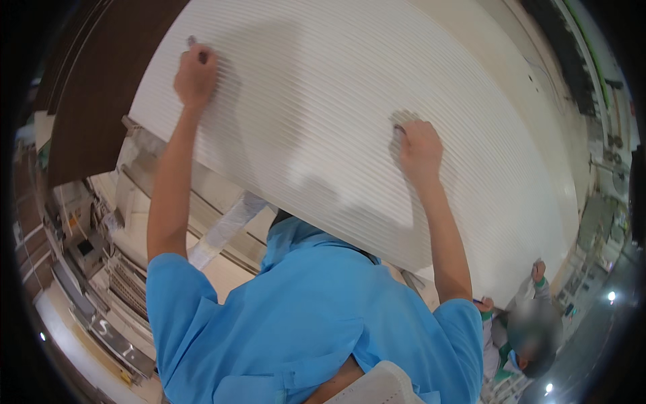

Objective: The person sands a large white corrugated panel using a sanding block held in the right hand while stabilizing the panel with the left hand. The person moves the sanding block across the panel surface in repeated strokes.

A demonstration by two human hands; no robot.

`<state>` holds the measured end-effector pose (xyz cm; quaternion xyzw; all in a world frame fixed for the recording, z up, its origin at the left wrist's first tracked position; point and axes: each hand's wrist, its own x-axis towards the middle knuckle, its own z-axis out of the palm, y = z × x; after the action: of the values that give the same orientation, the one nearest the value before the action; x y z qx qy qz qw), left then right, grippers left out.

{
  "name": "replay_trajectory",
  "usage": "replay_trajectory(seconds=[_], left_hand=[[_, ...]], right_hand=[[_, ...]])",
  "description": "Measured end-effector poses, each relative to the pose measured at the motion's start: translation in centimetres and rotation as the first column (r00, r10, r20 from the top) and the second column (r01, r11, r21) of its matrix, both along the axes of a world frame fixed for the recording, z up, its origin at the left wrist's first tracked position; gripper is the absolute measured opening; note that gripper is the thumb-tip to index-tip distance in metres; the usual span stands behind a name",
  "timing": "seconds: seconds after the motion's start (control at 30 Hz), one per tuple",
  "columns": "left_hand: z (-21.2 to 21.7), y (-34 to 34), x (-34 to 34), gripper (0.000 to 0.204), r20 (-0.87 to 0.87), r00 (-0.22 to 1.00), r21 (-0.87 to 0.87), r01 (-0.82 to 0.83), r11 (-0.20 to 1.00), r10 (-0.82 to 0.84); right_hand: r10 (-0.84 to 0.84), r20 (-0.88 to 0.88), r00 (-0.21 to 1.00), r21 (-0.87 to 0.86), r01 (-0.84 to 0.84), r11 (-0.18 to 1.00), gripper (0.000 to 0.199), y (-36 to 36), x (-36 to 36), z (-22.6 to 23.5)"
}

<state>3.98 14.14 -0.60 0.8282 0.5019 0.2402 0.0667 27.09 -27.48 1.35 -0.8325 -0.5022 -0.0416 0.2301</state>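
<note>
My left grip (196,77) and right grip (422,151), head view: both curled at the white ribbed panel (330,101) in front of me; can't tell if either pinches anything. Work looks under way; how much is done or left doesn't show.

Near the left edge of the ribbed white panel (323,74), cut off at top, the left hand (195,77) mostly hides a small grey object (192,40); anything in the right hand (420,151) is blurred.
</note>
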Motion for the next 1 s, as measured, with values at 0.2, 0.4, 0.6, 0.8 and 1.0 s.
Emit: replay_trajectory(seconds=[0.2,0.4,0.6,0.8,1.0], left_hand=[[0.7,-0.2,0.2,0.021,-0.008,1.0,-0.083,-0.03,0.996,0.03],[1.4,-0.2,-0.1,0.023,-0.035,0.999,-0.109,-0.033,0.994,0.03],[1.0,-0.5,-0.5,0.022,-0.012,1.0,-0.093,0.011,0.996,-0.012],[0.8,-0.4,-0.2,0.021,-0.075,0.997,-0.075,-0.015,0.997,0.009],[0.7,-0.4,-0.8,0.022,-0.074,0.997,-0.069,0.001,0.998,-0.006]], right_hand=[[0.119,-0.221,0.968,0.0,-0.122,0.992,0.018,21.8,-4.9,0.1],[0.217,-0.058,0.974,0.116,-0.21,0.971,0.022,20.0,-4.5,-3.1],[-0.054,0.149,0.987,-0.195,0.083,0.977,0.013,-10.4,1.5,2.3],[-0.07,0.105,0.992,-0.1,0.081,0.992,0.02,-9.8,1.6,0.0],[0.147,-0.006,0.989,0.192,-0.144,0.971,0.013,14.6,-4.1,-2.9]])
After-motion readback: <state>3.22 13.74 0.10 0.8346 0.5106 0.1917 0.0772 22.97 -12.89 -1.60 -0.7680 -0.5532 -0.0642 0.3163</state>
